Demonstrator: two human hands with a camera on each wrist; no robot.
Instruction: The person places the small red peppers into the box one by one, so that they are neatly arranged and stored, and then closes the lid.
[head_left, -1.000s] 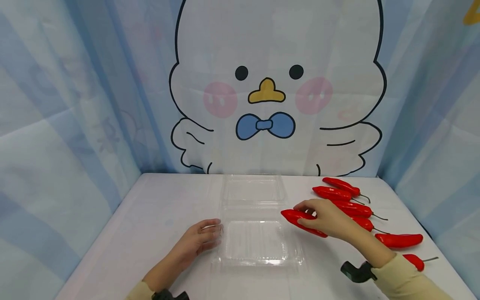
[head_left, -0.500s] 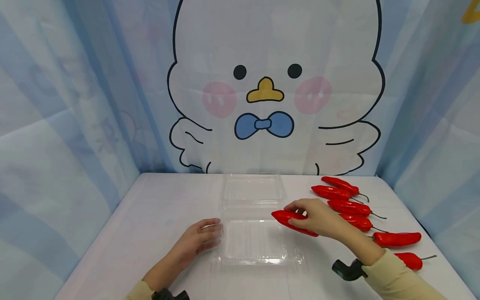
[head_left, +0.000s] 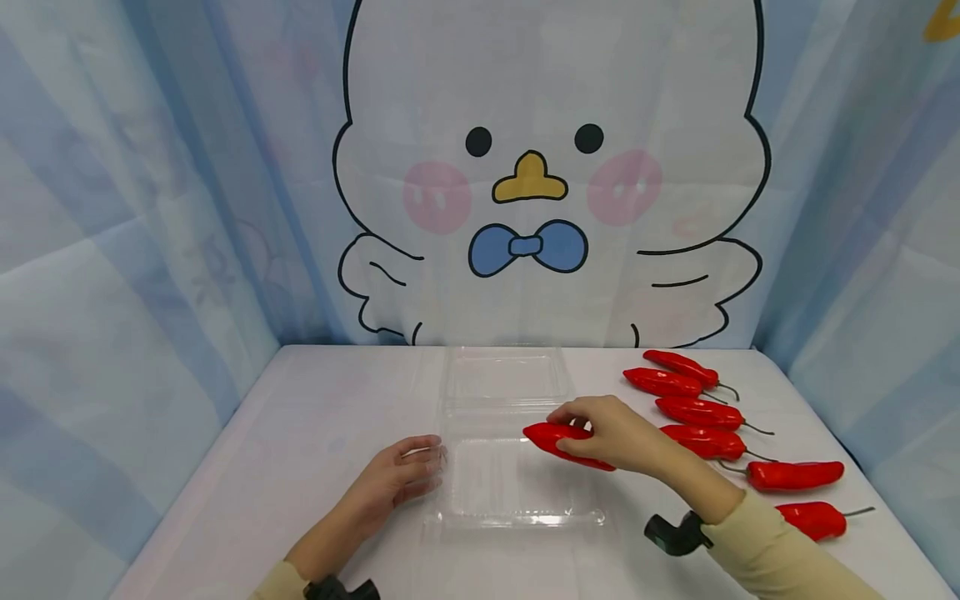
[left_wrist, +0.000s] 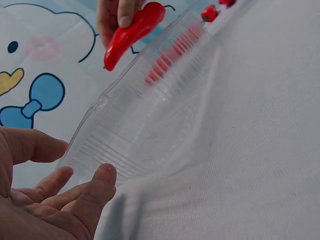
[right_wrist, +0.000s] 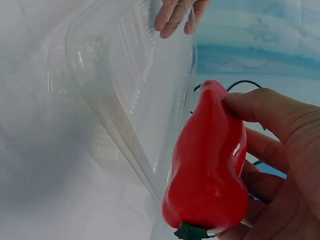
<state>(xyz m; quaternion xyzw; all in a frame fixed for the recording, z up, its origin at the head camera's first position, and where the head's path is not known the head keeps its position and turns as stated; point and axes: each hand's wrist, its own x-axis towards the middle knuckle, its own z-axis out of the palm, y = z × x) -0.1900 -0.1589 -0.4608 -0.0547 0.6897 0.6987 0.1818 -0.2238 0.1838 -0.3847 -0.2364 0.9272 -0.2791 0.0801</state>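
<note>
My right hand (head_left: 611, 433) holds a glossy red chili pepper (right_wrist: 207, 165) between thumb and fingers, over the right part of a clear plastic clamshell box (head_left: 517, 521). The pepper's green stem end (right_wrist: 191, 231) shows in the right wrist view. The box lies with its lid (head_left: 506, 375) folded back, away from me. My left hand (head_left: 397, 479) is at the box's left side, fingers extended, with the fingertips right at its wall. In the left wrist view the thumb (left_wrist: 42, 146) reaches to the box's rim.
Several red chili peppers lie along the right side of the white table (head_left: 330, 400), among them a far one (head_left: 678, 363) and a near one (head_left: 813, 521) by my right sleeve. A curtain with a cartoon chick (head_left: 555, 83) hangs behind the table.
My right hand has carried the pepper leftward, from beside the box to over its right part. My left hand has stayed at the box's left side.
</note>
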